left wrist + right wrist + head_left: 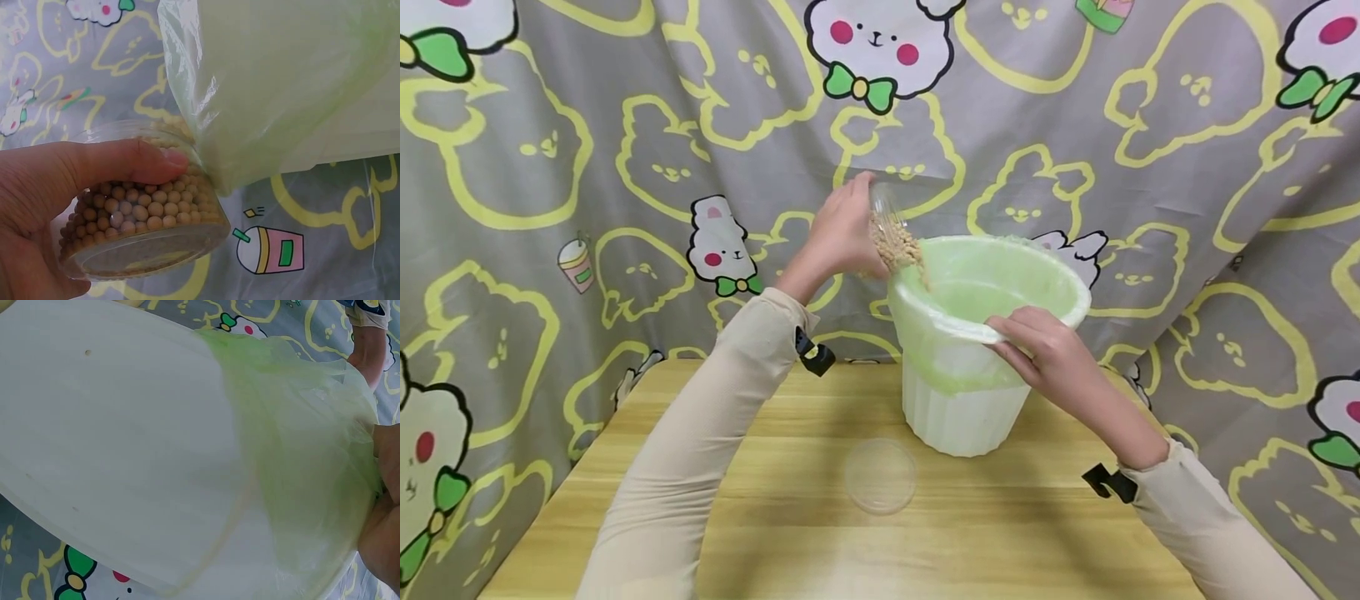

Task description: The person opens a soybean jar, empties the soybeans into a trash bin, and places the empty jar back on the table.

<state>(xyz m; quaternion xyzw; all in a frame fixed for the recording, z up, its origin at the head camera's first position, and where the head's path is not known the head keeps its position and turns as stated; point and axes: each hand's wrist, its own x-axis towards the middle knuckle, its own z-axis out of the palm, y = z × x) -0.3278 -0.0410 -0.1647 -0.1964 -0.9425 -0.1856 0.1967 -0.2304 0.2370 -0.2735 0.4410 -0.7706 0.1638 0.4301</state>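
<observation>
My left hand (844, 229) grips a clear plastic jar (147, 253) tipped sideways at the left rim of a white trash bin (962, 417). Small round beige balls (165, 209) fill the jar's lower part, and some spill from its mouth into the bin. A pale green plastic bag (932, 346) lines the bin and folds down over its outside. On the near right rim, my right hand (1051, 346) pinches the bag-covered edge, thumb outside; it shows only partly in the right wrist view. The bin tilts slightly to the left. Its inside bottom is hidden.
A clear round lid (881, 476) lies flat on the wooden table (790, 533), in front of the bin. Behind the table hangs a grey curtain (647, 133) with cartoon prints. Both wrists wear black straps (814, 352).
</observation>
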